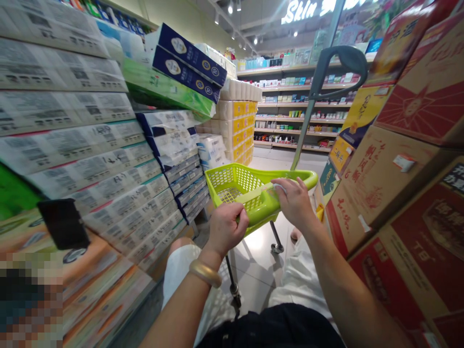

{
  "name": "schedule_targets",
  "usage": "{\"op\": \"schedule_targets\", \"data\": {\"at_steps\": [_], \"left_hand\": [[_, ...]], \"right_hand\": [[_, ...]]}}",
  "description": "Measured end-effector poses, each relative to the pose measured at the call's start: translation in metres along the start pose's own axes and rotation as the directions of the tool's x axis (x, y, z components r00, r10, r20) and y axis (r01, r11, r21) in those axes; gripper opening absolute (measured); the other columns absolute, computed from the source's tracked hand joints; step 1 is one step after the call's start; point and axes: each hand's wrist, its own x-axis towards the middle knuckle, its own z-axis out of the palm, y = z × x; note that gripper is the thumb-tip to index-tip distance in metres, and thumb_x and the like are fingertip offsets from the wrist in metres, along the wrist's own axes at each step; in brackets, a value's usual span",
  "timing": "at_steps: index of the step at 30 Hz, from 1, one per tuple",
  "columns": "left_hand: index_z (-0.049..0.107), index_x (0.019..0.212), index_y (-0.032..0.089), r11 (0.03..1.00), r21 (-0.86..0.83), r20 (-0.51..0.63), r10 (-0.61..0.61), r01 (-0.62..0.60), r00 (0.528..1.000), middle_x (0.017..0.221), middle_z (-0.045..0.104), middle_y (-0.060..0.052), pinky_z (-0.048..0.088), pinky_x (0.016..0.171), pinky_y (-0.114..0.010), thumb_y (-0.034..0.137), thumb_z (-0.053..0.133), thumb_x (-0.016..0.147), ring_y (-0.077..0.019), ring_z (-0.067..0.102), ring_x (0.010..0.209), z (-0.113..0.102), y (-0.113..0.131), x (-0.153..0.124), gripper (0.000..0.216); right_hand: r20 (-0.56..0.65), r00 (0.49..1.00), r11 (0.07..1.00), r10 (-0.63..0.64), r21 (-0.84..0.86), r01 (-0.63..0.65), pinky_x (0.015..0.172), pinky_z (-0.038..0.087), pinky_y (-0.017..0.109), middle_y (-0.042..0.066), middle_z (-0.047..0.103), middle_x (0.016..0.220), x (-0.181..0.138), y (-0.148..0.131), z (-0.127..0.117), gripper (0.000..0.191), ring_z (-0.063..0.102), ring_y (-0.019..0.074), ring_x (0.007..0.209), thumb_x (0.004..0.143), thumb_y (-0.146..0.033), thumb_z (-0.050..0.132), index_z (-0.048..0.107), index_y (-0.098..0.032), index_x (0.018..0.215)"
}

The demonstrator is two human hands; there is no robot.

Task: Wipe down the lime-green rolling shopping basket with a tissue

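1. Left hand (227, 227) curled tight around the near rim of a lime-green shopping basket (235, 186), fingers wrapped over the edge; gold bangle (205, 273) on that wrist
2. Right hand (295, 200) laid on the same rim further right, fingers loosely bent and resting on top rather than clamped; possibly pressing a small pale object under the fingertips, too blurred to tell
3. Basket low in the aisle between both knees, carried on a wheeled frame with castors (277, 248) on the tiled floor (259, 270); looks empty through the mesh
4. Grey pull handle (340, 63) rising on a slanted pole from the far side of the basket, untouched
5. To the left, stacked packs of toilet tissue (108, 164), with blue cartons (188, 60) and a green pack (163, 92) on top
6. To the right, red and brown cardboard boxes (398, 159) piled high, close beside the right forearm
7. Far end of the aisle: store shelves (297, 104) stocked with small products, under a lit sign
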Motion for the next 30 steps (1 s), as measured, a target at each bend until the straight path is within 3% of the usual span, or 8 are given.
{"op": "schedule_targets", "data": {"at_steps": [4, 11, 15, 18, 24, 30], "left_hand": [[0.046, 0.058, 0.021, 1.000, -0.002, 0.001, 0.013, -0.013, 1.000, 0.056, 0.053, -0.001, 0.033, 0.057, -0.027, 0.024, 0.039, 0.086, -0.0144, 0.049, 0.057, -0.002, 0.001, -0.002, 0.029], [0.046, 0.058, 0.022, 1.000, 0.003, 0.016, 0.008, -0.008, 1.000, 0.057, 0.054, -0.001, 0.034, 0.058, -0.027, 0.026, 0.037, 0.087, -0.0146, 0.049, 0.057, -0.002, 0.001, -0.003, 0.031], [0.045, 0.057, 0.021, 1.000, 0.006, 0.010, 0.014, -0.014, 1.000, 0.056, 0.053, -0.001, 0.033, 0.057, -0.027, 0.025, 0.038, 0.086, -0.0142, 0.048, 0.057, 0.001, 0.003, -0.001, 0.030], [0.046, 0.058, 0.021, 1.000, 0.002, 0.025, 0.009, -0.009, 1.000, 0.057, 0.054, -0.001, 0.034, 0.058, -0.027, 0.024, 0.038, 0.086, -0.0142, 0.049, 0.057, 0.000, 0.004, 0.000, 0.030], [0.046, 0.058, 0.021, 1.000, -0.015, 0.031, 0.025, -0.025, 0.999, 0.055, 0.052, -0.001, 0.034, 0.058, -0.027, 0.024, 0.037, 0.086, -0.0140, 0.047, 0.056, -0.002, 0.004, -0.001, 0.030], [0.048, 0.060, 0.021, 0.999, -0.021, 0.041, 0.035, -0.034, 0.999, 0.057, 0.054, 0.000, 0.035, 0.058, -0.027, 0.026, 0.036, 0.087, -0.0142, 0.049, 0.057, -0.003, -0.002, 0.000, 0.031]], "right_hand": [[0.087, 0.992, 0.995, -0.094, 0.048, 0.091, 0.114, 0.021, 0.046, 0.002, 0.071, 0.112, -0.003, -0.010, 0.002, 0.030, 0.062, 0.0185, 0.109, 0.097, -0.030, 0.039, 0.066, -0.026, 0.109], [0.057, 0.998, 0.995, 0.031, -0.092, -0.025, 0.111, 0.026, 0.049, 0.007, 0.072, 0.109, 0.016, 0.012, -0.010, 0.031, 0.064, 0.0232, 0.104, 0.094, -0.027, 0.041, 0.069, -0.021, 0.104], [0.145, 0.986, 0.992, -0.079, -0.090, 0.092, 0.113, 0.021, 0.048, 0.004, 0.072, 0.111, 0.008, -0.007, -0.006, 0.029, 0.063, 0.0208, 0.106, 0.095, -0.025, 0.042, 0.068, -0.025, 0.107], [0.200, 0.977, 0.993, -0.077, -0.074, 0.094, 0.112, 0.019, 0.050, 0.002, 0.072, 0.112, 0.009, -0.013, -0.004, 0.029, 0.063, 0.0204, 0.107, 0.096, -0.027, 0.041, 0.067, -0.029, 0.109], [0.195, 0.979, 0.987, 0.058, -0.158, -0.027, 0.110, 0.021, 0.052, 0.004, 0.072, 0.113, 0.030, 0.021, -0.012, 0.028, 0.063, 0.0233, 0.109, 0.094, -0.027, 0.043, 0.069, -0.026, 0.104], [0.176, 0.983, 0.985, 0.061, -0.172, -0.030, 0.110, 0.025, 0.051, 0.005, 0.071, 0.113, 0.031, 0.033, -0.017, 0.029, 0.064, 0.0242, 0.108, 0.095, -0.028, 0.042, 0.068, -0.024, 0.106]]}}
